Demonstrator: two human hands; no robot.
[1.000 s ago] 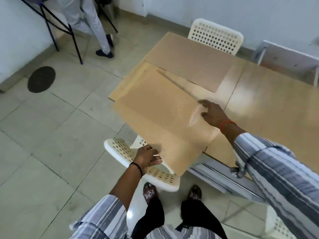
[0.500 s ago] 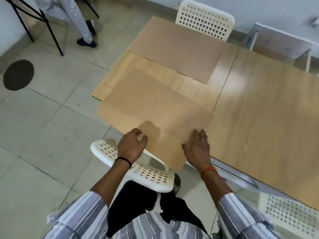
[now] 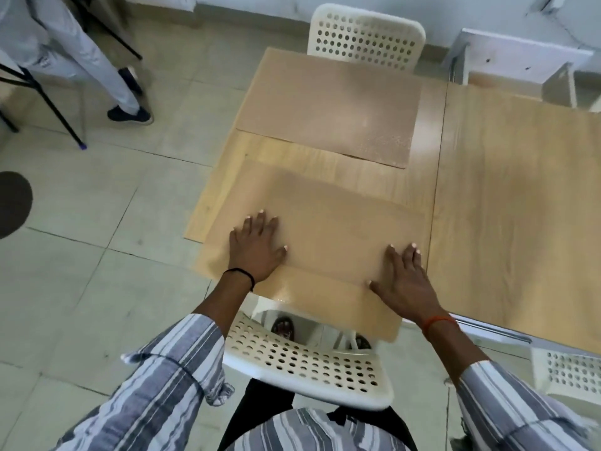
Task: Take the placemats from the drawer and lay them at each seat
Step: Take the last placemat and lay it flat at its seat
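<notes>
Wooden worktop [image 3: 507, 203] carries two placemats; both hands, left [image 3: 257, 247] and right [image 3: 405, 281], press flat, fingers spread, on the near placemat [image 3: 325, 229].

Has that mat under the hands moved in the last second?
Yes. The near placemat has swung square to the wooden table and lies flat, left hand and right hand pressing it, near edge overhanging.

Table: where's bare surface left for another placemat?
The right table past the seam is bare wood. On the left table, only a narrow strip shows between the far placemat and the near placemat, which both hands press flat.
</notes>
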